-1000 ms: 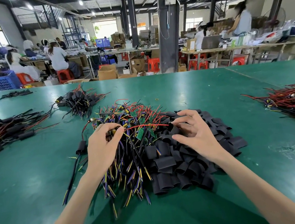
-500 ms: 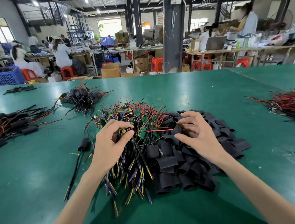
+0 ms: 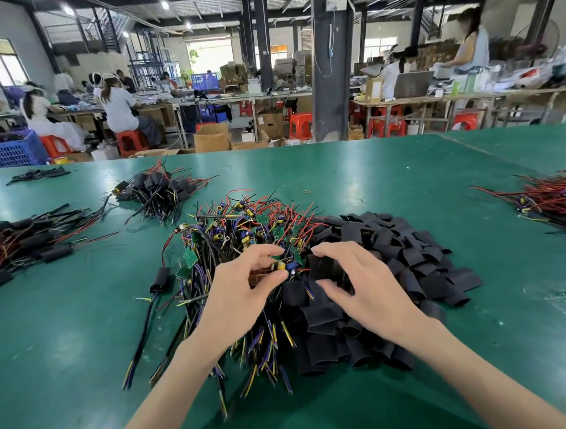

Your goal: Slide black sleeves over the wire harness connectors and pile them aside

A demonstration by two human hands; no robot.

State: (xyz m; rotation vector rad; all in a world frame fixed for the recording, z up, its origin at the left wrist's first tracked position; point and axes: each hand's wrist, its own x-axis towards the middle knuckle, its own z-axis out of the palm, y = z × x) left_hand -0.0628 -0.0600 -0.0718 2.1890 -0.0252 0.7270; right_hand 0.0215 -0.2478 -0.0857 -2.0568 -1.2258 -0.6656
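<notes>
A tangle of wire harnesses (image 3: 232, 238) with small green circuit boards lies in the middle of the green table (image 3: 357, 181). To its right spreads a heap of flat black sleeves (image 3: 410, 255). My left hand (image 3: 243, 292) pinches one harness connector board (image 3: 279, 267) between thumb and fingers, lifted just above the tangle. My right hand (image 3: 358, 286) holds one black sleeve (image 3: 324, 267) between thumb and forefinger, its mouth facing the board a few centimetres away. One sleeved harness (image 3: 160, 281) lies just left of the tangle.
Two piles of sleeved harnesses lie at the left (image 3: 16, 245) and back left (image 3: 158, 190). A pile of red-wired harnesses (image 3: 558, 202) sits at the right edge. Beyond the table, people work at benches with red stools and cardboard boxes.
My left hand has pulled one connector board out of the tangle and brought it toward me. My right hand has picked a sleeve from the heap and moved it left toward the board.
</notes>
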